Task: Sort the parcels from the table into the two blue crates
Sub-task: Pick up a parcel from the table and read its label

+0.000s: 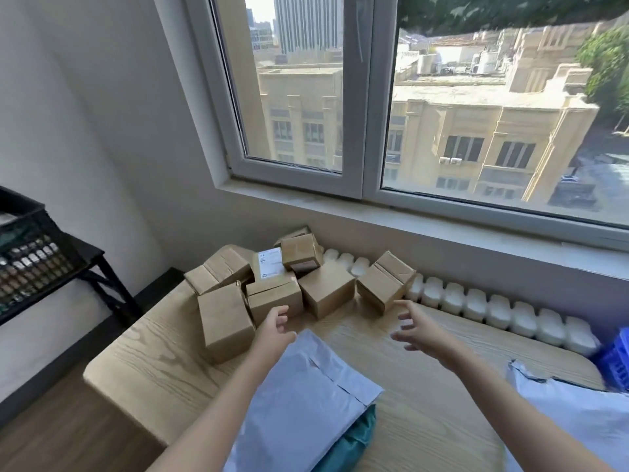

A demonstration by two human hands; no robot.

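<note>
Left hand point(275, 330): held out over the table point(153, 362), fingers loose and a bit apart, nothing gripped. Fingertips are right by the front of the middle box point(274, 298); contact can't be made out.
Right hand point(417, 330): also stretched forward, fingers splayed wide, nothing held. It's parked just in front of the tilted box point(386, 284).
Cardboard boxes point(326, 292): bunched up at the far left end of the table, under the window point(374, 97). Some are leaned on each other, and one is stacked on top at the back.
Tall box point(224, 321): stood on end at the near left of the bunch, just beside the left hand.
White label point(270, 265): seen on a box at the back of the pile, text too small to be read.
White mailer point(299, 403): laid flat near the front edge, between the forearms, with a teal mailer point(354, 444) tucked under it.
Second white mailer point(571, 413): crumpled at the right side of the table.
Blue crate point(617, 361): only one is caught, cut off at the right edge, past that second mailer.
Black crate point(27, 260): set on a black stand point(102, 277) by the left wall.
Radiator point(493, 308): run along the wall behind the table.
</note>
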